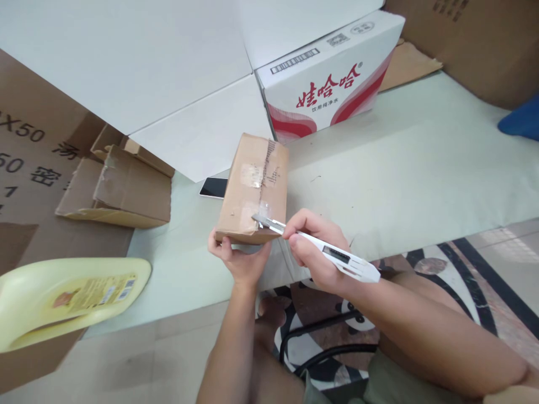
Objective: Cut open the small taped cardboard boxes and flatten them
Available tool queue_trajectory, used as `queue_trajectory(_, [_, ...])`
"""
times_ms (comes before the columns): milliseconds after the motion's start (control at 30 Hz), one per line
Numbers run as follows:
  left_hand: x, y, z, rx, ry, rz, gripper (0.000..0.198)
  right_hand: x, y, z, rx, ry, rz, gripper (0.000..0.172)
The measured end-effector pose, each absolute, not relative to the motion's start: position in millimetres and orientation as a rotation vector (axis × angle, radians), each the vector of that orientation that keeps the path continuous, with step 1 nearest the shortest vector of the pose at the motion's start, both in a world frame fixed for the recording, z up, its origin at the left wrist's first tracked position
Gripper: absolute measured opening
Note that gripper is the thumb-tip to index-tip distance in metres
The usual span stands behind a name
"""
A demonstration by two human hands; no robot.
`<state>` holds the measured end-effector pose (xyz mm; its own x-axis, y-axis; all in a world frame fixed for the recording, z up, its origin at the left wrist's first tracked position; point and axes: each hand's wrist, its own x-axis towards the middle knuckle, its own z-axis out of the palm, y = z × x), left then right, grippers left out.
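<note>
A small brown cardboard parcel (252, 188), sealed with tape, is tilted up off the pale green mat (421, 168). My left hand (238, 258) grips its near end from below, fingers wrapped round the edge. My right hand (315, 249) is closed round a white utility knife (332, 255). The knife's blade tip rests on the parcel's near top edge, at the tape seam.
A white and red drinks carton (328, 78) stands behind the parcel. A phone (214, 187) lies partly under the parcel's left side. Torn brown cardboard (118, 188) lies at the left, a pale yellow plastic jug (63, 297) at the lower left, something blue (522, 120) at the right edge.
</note>
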<state>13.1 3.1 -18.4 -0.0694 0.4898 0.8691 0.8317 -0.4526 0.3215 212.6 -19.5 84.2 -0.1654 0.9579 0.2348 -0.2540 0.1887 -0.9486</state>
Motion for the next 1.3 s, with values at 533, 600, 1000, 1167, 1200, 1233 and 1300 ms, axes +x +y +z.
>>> queue_trajectory(533, [16.3,3.0,-11.8,-1.903,-1.423,-1.486,0.105,211.5,-19.4,84.9,-0.788,-1.248,1.313,0.014])
queue_trajectory(600, [15.7,3.2,-12.7,-1.898,-1.425,-1.488,0.104,211.1,-19.7,84.7,-0.795,-1.249,1.315,0.015])
queue_trajectory(1000, [12.4,1.2,-18.5,-1.882,-1.505,-1.502,0.109,210.6,-20.1,83.1,-0.803,-1.251,1.321,0.014])
queue_trajectory(1167, [11.5,1.5,-19.3,-1.894,-1.508,-1.51,0.107,210.3,-20.2,84.8,-0.798,-1.25,1.322,0.013])
queue_trajectory(1200, [11.2,1.2,-19.9,-1.89,-1.531,-1.521,0.105,210.3,-20.3,85.1,-0.802,-1.251,1.324,0.013])
queue_trajectory(1233, [10.9,0.9,-20.7,-1.885,-1.559,-1.527,0.104,210.2,-20.3,85.2,-0.806,-1.252,1.326,0.013])
queue_trajectory(1300, [10.4,0.2,-22.2,-1.878,-1.595,-1.522,0.101,210.1,-20.4,85.0,-0.806,-1.252,1.329,0.013])
